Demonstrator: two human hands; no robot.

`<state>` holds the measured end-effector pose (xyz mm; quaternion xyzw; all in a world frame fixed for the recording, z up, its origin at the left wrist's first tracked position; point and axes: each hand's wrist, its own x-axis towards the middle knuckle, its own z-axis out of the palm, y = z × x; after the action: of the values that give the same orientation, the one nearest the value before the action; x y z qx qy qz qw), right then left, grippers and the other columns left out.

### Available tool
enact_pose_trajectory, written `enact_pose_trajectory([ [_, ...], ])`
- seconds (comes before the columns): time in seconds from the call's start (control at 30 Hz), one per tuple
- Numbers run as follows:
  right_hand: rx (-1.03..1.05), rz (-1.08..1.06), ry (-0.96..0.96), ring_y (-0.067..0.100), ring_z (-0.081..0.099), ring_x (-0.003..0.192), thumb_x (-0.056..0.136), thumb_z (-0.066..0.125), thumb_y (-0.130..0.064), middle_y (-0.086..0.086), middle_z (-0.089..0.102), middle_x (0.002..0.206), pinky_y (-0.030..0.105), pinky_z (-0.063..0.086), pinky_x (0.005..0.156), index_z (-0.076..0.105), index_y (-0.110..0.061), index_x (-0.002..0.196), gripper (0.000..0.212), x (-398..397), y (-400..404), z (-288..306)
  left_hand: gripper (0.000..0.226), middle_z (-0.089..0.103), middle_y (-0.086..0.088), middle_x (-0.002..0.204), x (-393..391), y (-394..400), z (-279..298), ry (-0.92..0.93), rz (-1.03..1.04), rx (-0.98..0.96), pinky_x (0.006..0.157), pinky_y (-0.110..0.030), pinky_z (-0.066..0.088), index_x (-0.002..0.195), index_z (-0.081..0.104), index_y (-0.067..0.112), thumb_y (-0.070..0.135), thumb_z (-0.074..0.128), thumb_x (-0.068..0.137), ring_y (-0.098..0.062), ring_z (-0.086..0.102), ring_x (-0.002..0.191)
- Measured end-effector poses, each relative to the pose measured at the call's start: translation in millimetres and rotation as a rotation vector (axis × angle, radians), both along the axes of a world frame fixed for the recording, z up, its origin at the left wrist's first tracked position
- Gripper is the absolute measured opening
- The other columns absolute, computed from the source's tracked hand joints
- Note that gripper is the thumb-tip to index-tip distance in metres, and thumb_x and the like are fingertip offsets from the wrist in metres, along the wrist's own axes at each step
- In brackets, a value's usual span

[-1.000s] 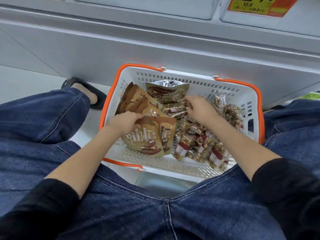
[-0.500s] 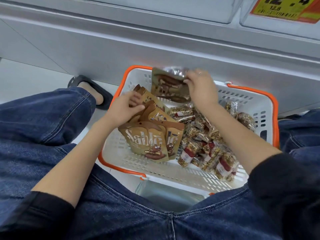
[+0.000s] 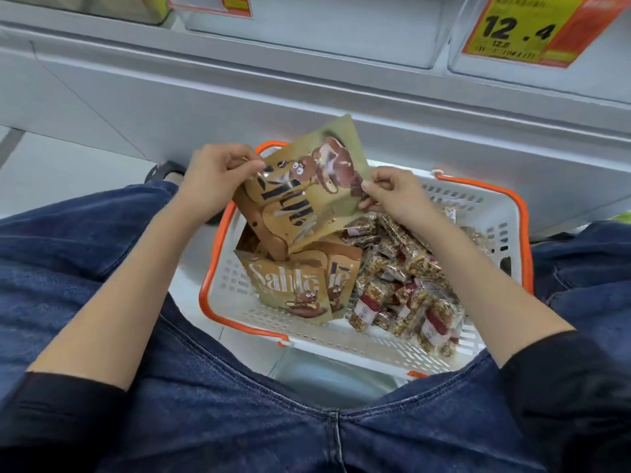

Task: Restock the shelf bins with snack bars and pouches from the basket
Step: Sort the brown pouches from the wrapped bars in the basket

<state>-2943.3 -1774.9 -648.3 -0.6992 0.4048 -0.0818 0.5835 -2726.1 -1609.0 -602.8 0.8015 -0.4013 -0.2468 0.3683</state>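
Observation:
A white basket with an orange rim [image 3: 485, 213] stands on the floor between my knees. A tan Sablé pouch [image 3: 300, 196] is held above its far left corner. My left hand [image 3: 218, 175] pinches the pouch's left edge and my right hand [image 3: 396, 196] pinches its right edge. More brown pouches hang bunched below it under my left hand. Two Sablé pouches [image 3: 290, 288] lie flat in the basket's left half. Several clear-wrapped snack bars [image 3: 406, 288] with red labels fill the right half.
Clear shelf bins [image 3: 314, 32] sit above a grey shelf ledge [image 3: 307, 107] straight ahead. A yellow and orange price tag [image 3: 522, 29] reading 12.4 hangs at the upper right. My jeans-clad knees flank the basket, and a black sandal [image 3: 164, 170] shows at the left.
Both hands rose out of the basket. My right hand lifted a pouch from the back; now both hands hold a pouch by its edges above the rim. The view tilted up toward the shelf.

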Motion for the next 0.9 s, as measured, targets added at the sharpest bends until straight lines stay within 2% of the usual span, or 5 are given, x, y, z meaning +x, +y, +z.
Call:
enact_pose_trajectory([
  [0.2, -0.038, -0.076, 0.068, 0.022, 0.064, 0.095, 0.096, 0.051, -0.008, 0.008, 0.063, 0.099, 0.036, 0.054, 0.085, 0.062, -0.011, 0.113, 0.021, 13, 6, -7, 0.019, 0.064, 0.001, 0.078, 17, -52, 26, -0.469, -0.171, -0.033, 0.063, -0.027, 0.038, 0.093, 0.068, 0.012, 0.023, 0.053, 0.094, -0.013, 0.056, 0.07],
  [0.33, -0.006, -0.099, 0.173, 0.024, 0.062, 0.089, 0.095, 0.048, -0.006, 0.011, 0.064, 0.102, 0.047, 0.053, 0.088, 0.062, -0.014, 0.113, 0.023, -8, 2, -20, 0.024, 0.068, -0.013, 0.101, 18, -100, 27, -0.846, -0.498, 0.186, 0.071, -0.037, 0.042, 0.108, 0.067, 0.014, 0.017, 0.047, 0.096, -0.034, 0.059, 0.093],
  [0.43, 0.016, -0.148, 0.181, 0.028, 0.058, 0.082, 0.095, 0.048, -0.006, 0.013, 0.066, 0.103, 0.056, 0.05, 0.088, 0.062, -0.015, 0.109, 0.021, -14, -2, -24, 0.024, 0.06, -0.01, 0.086, -7, -126, 15, -1.081, -0.732, 0.369, 0.057, -0.032, 0.034, 0.097, 0.063, 0.013, -0.004, 0.051, 0.085, -0.031, 0.057, 0.079],
  [0.73, 0.118, -0.159, 0.074, 0.017, 0.065, 0.101, 0.096, 0.045, -0.002, 0.009, 0.065, 0.114, 0.029, 0.053, 0.09, 0.061, -0.013, 0.113, 0.025, -10, -6, -27, 0.029, 0.064, -0.015, 0.115, -13, -120, -65, -0.498, -0.554, 0.446, 0.084, -0.035, 0.041, 0.119, 0.06, 0.008, 0.015, 0.059, 0.091, -0.033, 0.057, 0.106],
  [0.9, 0.158, -0.207, 0.056, 0.015, 0.065, 0.097, 0.097, 0.044, -0.002, 0.007, 0.066, 0.11, 0.018, 0.054, 0.078, 0.061, -0.013, 0.108, 0.023, -17, -12, -34, 0.031, 0.067, -0.012, 0.109, 3, -103, -73, -0.806, -0.494, 0.46, 0.077, -0.04, 0.049, 0.119, 0.06, 0.016, 0.006, 0.046, 0.093, -0.033, 0.062, 0.096],
])
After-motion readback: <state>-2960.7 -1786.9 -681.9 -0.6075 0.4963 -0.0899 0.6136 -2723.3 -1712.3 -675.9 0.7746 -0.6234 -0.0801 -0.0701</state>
